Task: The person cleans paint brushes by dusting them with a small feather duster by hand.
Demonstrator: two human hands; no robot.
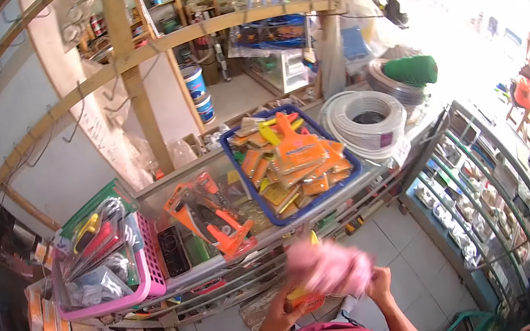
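My left hand (pixel 281 314) is closed round the lower end of an orange-and-yellow hand tool (pixel 309 302), whose exact kind I cannot make out. Its yellow tip shows above a pink cloth (pixel 330 267), which hides most of its middle. With my right hand (pixel 379 283), fingers bent, I grip the cloth's right side; the cloth is smeared by motion. Both hands are in front of the glass counter, below a blue tray (pixel 282 221). Heaped in that tray are several orange and yellow packaged tools (pixel 297 150).
On the counter are orange packaged tools (pixel 207 216), a black phone-like object (pixel 172 251), a pink basket (pixel 150 260) of goods and a white cable coil (pixel 368 118). A wooden frame with hooks (pixel 169 40) crosses above. A barred display case (pixel 472 202) stands right.
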